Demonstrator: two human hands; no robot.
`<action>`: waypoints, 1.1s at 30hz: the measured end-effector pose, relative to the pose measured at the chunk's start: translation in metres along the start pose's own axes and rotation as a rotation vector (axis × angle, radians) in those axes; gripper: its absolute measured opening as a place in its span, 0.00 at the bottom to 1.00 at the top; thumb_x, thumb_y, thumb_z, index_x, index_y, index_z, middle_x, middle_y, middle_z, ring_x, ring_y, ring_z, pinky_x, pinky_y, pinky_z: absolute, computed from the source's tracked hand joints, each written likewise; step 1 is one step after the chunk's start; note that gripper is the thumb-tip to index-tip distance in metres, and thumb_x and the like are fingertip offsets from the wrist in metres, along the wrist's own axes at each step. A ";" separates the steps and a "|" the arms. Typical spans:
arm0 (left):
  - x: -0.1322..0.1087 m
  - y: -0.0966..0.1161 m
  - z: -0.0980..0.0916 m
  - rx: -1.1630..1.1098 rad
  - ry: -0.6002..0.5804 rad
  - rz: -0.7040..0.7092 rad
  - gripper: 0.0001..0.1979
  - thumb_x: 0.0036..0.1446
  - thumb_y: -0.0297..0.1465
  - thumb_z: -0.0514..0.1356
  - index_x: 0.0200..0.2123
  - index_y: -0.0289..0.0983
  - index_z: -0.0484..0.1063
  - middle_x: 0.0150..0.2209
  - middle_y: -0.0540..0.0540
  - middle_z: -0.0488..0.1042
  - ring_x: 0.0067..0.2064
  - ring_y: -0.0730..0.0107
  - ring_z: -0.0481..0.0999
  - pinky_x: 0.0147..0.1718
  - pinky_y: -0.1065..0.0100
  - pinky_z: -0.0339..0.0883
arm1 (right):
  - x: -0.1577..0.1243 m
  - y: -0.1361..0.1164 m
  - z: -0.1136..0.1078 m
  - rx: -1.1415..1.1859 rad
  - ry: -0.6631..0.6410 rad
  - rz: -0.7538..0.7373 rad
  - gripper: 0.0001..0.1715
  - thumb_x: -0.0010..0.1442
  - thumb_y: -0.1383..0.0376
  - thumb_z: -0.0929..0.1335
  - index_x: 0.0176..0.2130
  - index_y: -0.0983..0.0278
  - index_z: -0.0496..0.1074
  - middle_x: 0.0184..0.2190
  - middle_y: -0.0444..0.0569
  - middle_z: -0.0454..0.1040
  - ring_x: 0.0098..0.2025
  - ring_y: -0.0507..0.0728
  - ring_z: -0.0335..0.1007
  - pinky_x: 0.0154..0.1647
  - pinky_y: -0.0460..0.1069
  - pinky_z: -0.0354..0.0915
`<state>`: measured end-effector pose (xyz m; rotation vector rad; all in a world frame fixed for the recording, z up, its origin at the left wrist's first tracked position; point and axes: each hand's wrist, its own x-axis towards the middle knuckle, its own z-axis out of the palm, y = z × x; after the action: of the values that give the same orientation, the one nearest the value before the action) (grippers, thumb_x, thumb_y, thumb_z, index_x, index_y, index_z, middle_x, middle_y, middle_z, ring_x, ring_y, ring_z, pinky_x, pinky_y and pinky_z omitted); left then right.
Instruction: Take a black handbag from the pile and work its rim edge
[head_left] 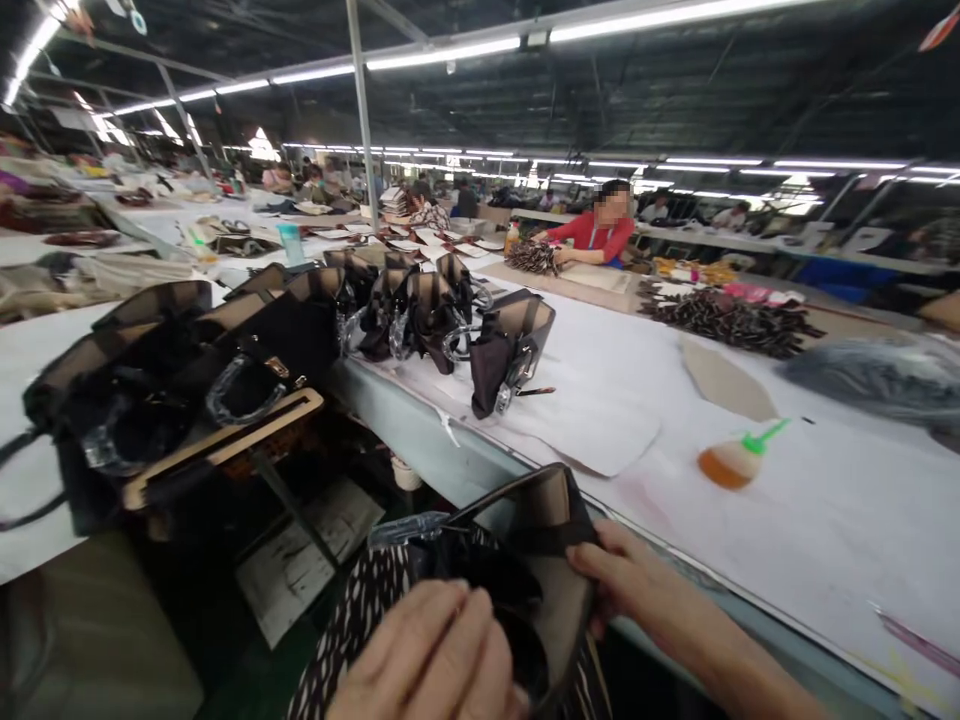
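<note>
At the bottom middle I hold a dark brown handbag (525, 520) low in front of me, over my patterned lap. My left hand (431, 655) is closed over the bag's near side, beside its plastic-wrapped handle (409, 527). My right hand (622, 575) pinches the bag's upper right edge with thumb and fingers. The bag's mouth faces up and its inside is dark.
A long white worktable (750, 480) runs to the right with a row of similar handbags (442, 320), an orange squeeze bottle (731, 462), flat cut pieces (724, 380) and strap piles (731, 320). More bags (195, 380) stand at left. A person in red (600, 235) works opposite.
</note>
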<state>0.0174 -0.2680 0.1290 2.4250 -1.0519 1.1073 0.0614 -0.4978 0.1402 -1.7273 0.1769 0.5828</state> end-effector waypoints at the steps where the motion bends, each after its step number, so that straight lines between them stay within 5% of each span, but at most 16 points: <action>1: -0.002 -0.014 -0.010 -0.002 -0.024 -0.075 0.15 0.54 0.25 0.55 0.46 0.39 0.68 0.42 0.47 0.75 0.47 0.65 0.71 0.49 0.67 0.67 | 0.000 -0.005 0.002 -0.024 -0.014 -0.003 0.07 0.50 0.62 0.62 0.26 0.64 0.64 0.19 0.41 0.66 0.21 0.51 0.64 0.21 0.46 0.65; 7: -0.015 -0.062 -0.015 -0.220 -0.484 -0.571 0.27 0.49 0.27 0.54 0.55 0.40 0.58 0.54 0.45 0.66 0.55 0.61 0.63 0.53 0.62 0.62 | 0.014 -0.022 -0.004 -0.117 -0.091 -0.037 0.07 0.50 0.62 0.63 0.27 0.64 0.64 0.21 0.43 0.69 0.21 0.52 0.66 0.20 0.46 0.66; 12: 0.008 -0.059 0.005 -0.352 -0.741 -0.641 0.29 0.47 0.21 0.49 0.54 0.43 0.60 0.44 0.48 0.73 0.45 0.64 0.72 0.47 0.65 0.65 | 0.038 -0.057 -0.023 -0.328 -0.130 -0.083 0.07 0.50 0.63 0.64 0.28 0.64 0.62 0.21 0.41 0.67 0.21 0.51 0.66 0.20 0.45 0.64; 16: 0.037 -0.054 0.017 -0.345 -0.737 -0.617 0.33 0.45 0.21 0.50 0.58 0.40 0.54 0.47 0.44 0.71 0.45 0.60 0.72 0.44 0.64 0.64 | 0.052 -0.097 -0.048 -0.599 -0.202 -0.089 0.07 0.48 0.63 0.64 0.26 0.64 0.61 0.18 0.41 0.66 0.19 0.49 0.64 0.19 0.44 0.60; 19: 0.050 -0.055 0.014 -0.439 -0.682 -0.619 0.31 0.44 0.20 0.49 0.55 0.40 0.58 0.47 0.45 0.70 0.45 0.62 0.71 0.44 0.65 0.64 | 0.059 -0.116 -0.073 -0.771 -0.305 -0.043 0.09 0.47 0.61 0.63 0.27 0.66 0.65 0.18 0.42 0.67 0.19 0.49 0.63 0.20 0.44 0.61; 25: 0.057 -0.044 0.003 -1.021 -0.850 -0.716 0.24 0.45 0.25 0.52 0.48 0.43 0.66 0.36 0.53 0.74 0.38 0.67 0.72 0.36 0.71 0.66 | 0.071 -0.102 -0.087 -0.952 -0.324 0.074 0.09 0.43 0.66 0.65 0.28 0.67 0.70 0.18 0.43 0.69 0.20 0.51 0.65 0.20 0.44 0.62; 29: 0.041 -0.027 0.025 -1.262 -0.877 -0.938 0.29 0.43 0.24 0.55 0.52 0.41 0.63 0.35 0.53 0.74 0.38 0.69 0.72 0.36 0.72 0.66 | 0.062 -0.075 -0.063 -1.130 -0.138 -0.058 0.07 0.47 0.69 0.66 0.31 0.66 0.71 0.27 0.47 0.73 0.32 0.57 0.69 0.32 0.48 0.64; 33: 0.024 -0.018 0.040 -1.309 -0.739 -1.078 0.30 0.43 0.23 0.56 0.53 0.38 0.62 0.39 0.51 0.74 0.41 0.67 0.71 0.42 0.70 0.65 | 0.038 -0.051 -0.044 -1.270 0.168 -0.276 0.21 0.57 0.68 0.63 0.51 0.68 0.61 0.45 0.60 0.69 0.48 0.67 0.62 0.47 0.59 0.57</action>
<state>0.0630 -0.2880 0.1208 1.6524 -0.2041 -0.7055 0.1282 -0.5193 0.1723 -2.9597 -0.4117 0.3279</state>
